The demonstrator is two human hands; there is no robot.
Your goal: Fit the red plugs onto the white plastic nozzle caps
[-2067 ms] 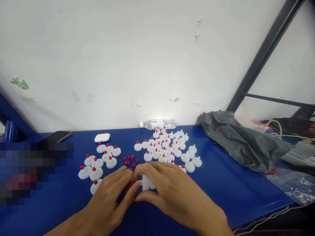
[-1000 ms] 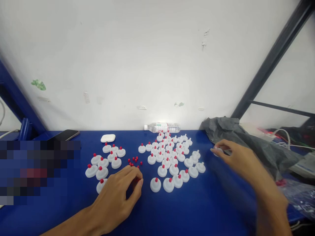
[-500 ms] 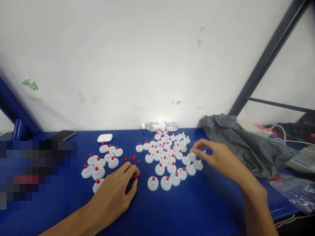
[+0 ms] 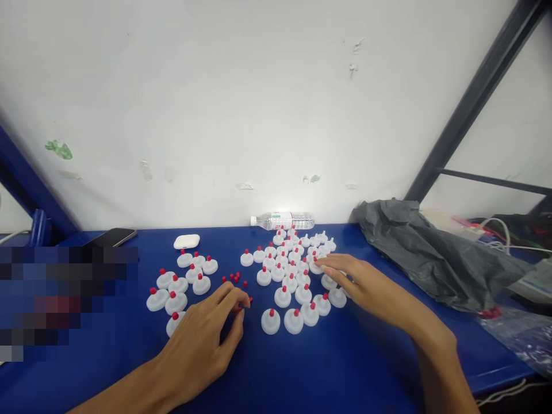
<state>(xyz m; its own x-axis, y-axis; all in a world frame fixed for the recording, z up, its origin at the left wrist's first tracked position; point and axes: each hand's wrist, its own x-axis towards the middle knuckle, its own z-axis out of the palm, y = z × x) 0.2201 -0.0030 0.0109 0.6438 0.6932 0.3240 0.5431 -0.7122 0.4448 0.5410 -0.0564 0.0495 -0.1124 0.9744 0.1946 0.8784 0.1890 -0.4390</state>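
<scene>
Desk: Where are the two hands in relation to the pieces?

Photographer: The left hand (image 4: 202,336) rests low over the blue bench (image 4: 336,368), its curled fingers beside the loose red caps (image 4: 237,276). Most of those lie just beyond its fingertips; a couple of red bits show right at them. The right hand (image 4: 379,293) reaches across from the other side, palm down, over the edge of the white lids (image 4: 294,322).

Desk: Anything in their grip?

Photographer: On the left, thumb and forefinger are bent toward each other, a small gap between the tips; whether a cap is pinched there, I cannot tell. On the right, thumb and forefinger are slightly parted, tips at a red-tipped lid (image 4: 316,267). Touching or hovering, and holding or not, cannot be told.

Desk: Which way do the pieces point?

Photographer: Spouts up, flat bases down, so each lid's long axis rises from the bench. Bare-spouted lids (image 4: 330,245) stand just beyond the right fingers. Others sit just below those fingers, their spouts hidden.

Desk: And the nearer hand?

Photographer: The right for the bare spouts, the left for the loose caps, with red-tipped lids between the two.
</scene>
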